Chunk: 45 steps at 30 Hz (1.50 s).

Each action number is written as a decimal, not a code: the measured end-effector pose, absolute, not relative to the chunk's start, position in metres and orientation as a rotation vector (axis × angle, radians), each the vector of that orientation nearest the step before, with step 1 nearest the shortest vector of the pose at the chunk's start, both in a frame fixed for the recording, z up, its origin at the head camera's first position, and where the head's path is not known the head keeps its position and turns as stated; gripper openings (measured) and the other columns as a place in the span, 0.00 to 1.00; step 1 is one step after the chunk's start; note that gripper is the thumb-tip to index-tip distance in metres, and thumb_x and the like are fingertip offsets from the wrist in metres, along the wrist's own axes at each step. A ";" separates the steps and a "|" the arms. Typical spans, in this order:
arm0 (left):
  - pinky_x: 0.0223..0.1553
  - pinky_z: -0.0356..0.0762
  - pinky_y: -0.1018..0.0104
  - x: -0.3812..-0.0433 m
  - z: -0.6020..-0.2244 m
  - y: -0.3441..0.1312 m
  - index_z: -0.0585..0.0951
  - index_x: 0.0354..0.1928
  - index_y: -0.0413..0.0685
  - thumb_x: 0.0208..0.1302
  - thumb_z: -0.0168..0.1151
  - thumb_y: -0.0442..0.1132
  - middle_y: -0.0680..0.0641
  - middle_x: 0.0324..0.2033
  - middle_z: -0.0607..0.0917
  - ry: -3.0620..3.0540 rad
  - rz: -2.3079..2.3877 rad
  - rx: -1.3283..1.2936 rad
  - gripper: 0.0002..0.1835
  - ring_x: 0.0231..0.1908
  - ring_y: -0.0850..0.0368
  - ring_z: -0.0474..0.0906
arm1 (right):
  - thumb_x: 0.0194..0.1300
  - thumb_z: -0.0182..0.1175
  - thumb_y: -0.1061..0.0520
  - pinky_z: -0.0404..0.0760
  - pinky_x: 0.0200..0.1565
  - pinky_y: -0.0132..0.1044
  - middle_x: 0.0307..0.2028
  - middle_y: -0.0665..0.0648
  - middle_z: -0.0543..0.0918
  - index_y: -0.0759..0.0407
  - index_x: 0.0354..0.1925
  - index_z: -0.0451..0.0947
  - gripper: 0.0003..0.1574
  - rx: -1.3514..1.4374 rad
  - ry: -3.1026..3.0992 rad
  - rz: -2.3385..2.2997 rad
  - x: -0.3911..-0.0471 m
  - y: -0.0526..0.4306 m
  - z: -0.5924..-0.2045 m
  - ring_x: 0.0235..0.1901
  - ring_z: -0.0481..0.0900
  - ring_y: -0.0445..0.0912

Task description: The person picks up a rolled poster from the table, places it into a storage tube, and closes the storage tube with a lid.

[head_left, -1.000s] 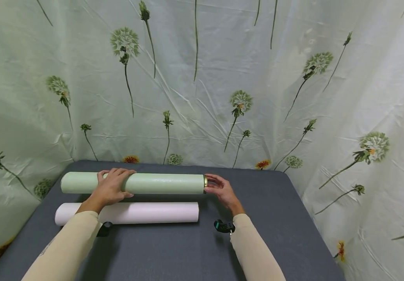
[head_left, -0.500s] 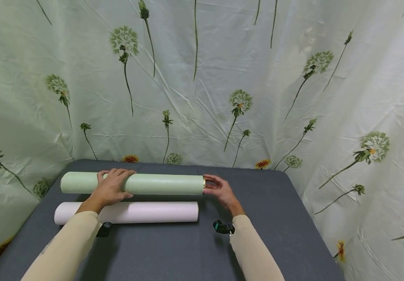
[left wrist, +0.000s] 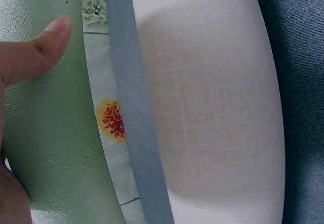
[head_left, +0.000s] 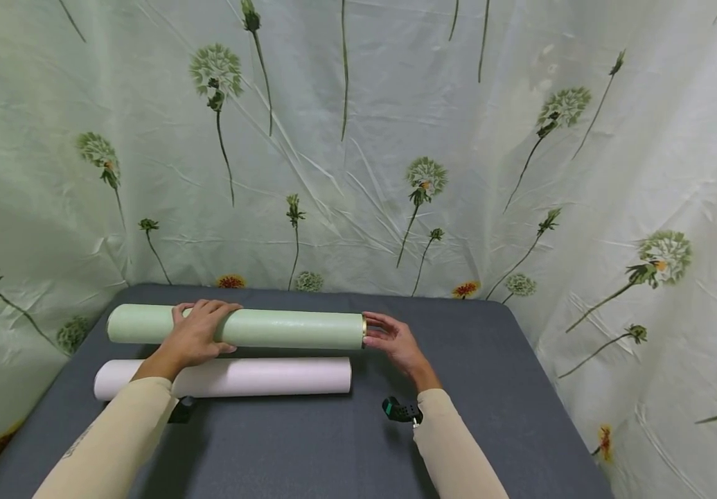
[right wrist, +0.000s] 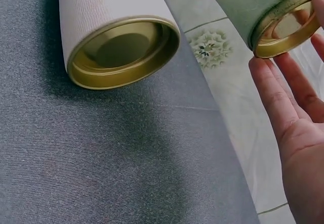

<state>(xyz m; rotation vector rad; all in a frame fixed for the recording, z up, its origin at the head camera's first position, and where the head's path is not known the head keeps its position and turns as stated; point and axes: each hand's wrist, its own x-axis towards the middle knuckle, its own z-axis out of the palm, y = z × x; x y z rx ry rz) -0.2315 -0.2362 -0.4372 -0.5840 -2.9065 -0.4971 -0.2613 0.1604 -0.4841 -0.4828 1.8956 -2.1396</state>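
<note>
A long pale green tube [head_left: 296, 328] with a gold metal end [right wrist: 283, 46] lies crosswise, held just beyond a white tube. My left hand [head_left: 197, 333] grips it from above, left of its middle. In the left wrist view, the thumb [left wrist: 53, 44] presses the near side of its textured surface. My right hand [head_left: 399, 345] holds the tube's right end, fingertips curved round the gold rim. The pinkish-white tube [head_left: 271, 376] rests on the table nearer to me, partly hidden under my left forearm. Its recessed gold end [right wrist: 121, 49] shows in the right wrist view.
A dark grey cloth covers the table [head_left: 308, 450]. Behind and beside it hangs a pale curtain [head_left: 346, 173] printed with dandelions. Dark wrist straps [head_left: 400, 410] hang below both sleeves.
The green tube's right end has dipped slightly toward me, the right hand moving along with it. The left hand keeps its grip, and the white tube stays in place.
</note>
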 end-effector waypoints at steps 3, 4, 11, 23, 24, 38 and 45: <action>0.52 0.50 0.30 -0.232 -0.436 -0.236 0.73 0.62 0.44 0.45 0.78 0.44 0.37 0.55 0.76 -2.890 -0.474 -0.602 0.40 0.56 0.35 0.67 | 0.59 0.60 0.74 0.79 0.47 0.35 0.56 0.59 0.76 0.76 0.65 0.62 0.36 -0.486 1.905 -2.152 -0.260 0.161 -0.484 0.49 0.80 0.43; 0.52 0.50 0.30 -0.232 -0.436 -0.236 0.72 0.62 0.44 0.45 0.78 0.44 0.37 0.55 0.76 -2.886 -0.466 -0.608 0.40 0.56 0.35 0.67 | 0.60 0.61 0.73 0.79 0.47 0.35 0.56 0.59 0.76 0.76 0.65 0.62 0.36 -0.489 1.904 -2.158 -0.259 0.161 -0.483 0.49 0.80 0.44; 0.51 0.51 0.31 -0.231 -0.433 -0.237 0.72 0.62 0.44 0.46 0.77 0.45 0.38 0.54 0.77 -2.864 -0.409 -0.672 0.40 0.55 0.37 0.68 | 0.59 0.64 0.69 0.79 0.46 0.35 0.56 0.57 0.75 0.76 0.66 0.61 0.39 -0.552 1.894 -2.161 -0.254 0.163 -0.477 0.50 0.80 0.43; 0.51 0.62 0.34 -0.226 -0.429 -0.238 0.70 0.63 0.39 0.49 0.75 0.45 0.36 0.52 0.75 -2.853 -0.314 -0.790 0.40 0.53 0.36 0.71 | 0.61 0.63 0.68 0.79 0.47 0.34 0.55 0.54 0.76 0.75 0.66 0.61 0.38 -0.556 1.953 -2.132 -0.250 0.161 -0.476 0.48 0.80 0.41; 0.50 0.62 0.34 -0.225 -0.428 -0.237 0.70 0.63 0.39 0.50 0.75 0.45 0.36 0.52 0.75 -2.855 -0.306 -0.793 0.40 0.53 0.36 0.71 | 0.61 0.63 0.67 0.79 0.46 0.34 0.54 0.54 0.75 0.75 0.66 0.61 0.38 -0.555 1.959 -2.133 -0.249 0.161 -0.475 0.48 0.80 0.41; 0.49 0.62 0.34 -0.222 -0.420 -0.232 0.70 0.63 0.38 0.50 0.75 0.46 0.35 0.53 0.75 -2.839 -0.293 -0.817 0.40 0.53 0.36 0.70 | 0.61 0.65 0.64 0.78 0.47 0.34 0.55 0.56 0.76 0.74 0.66 0.62 0.39 -0.546 1.998 -2.114 -0.250 0.161 -0.465 0.49 0.79 0.43; 0.48 0.62 0.35 -0.223 -0.417 -0.232 0.72 0.62 0.38 0.48 0.76 0.47 0.36 0.51 0.76 -2.811 -0.302 -0.842 0.40 0.51 0.37 0.71 | 0.60 0.64 0.64 0.79 0.46 0.34 0.51 0.57 0.76 0.71 0.66 0.63 0.38 -0.593 2.060 -2.029 -0.249 0.164 -0.457 0.55 0.76 0.58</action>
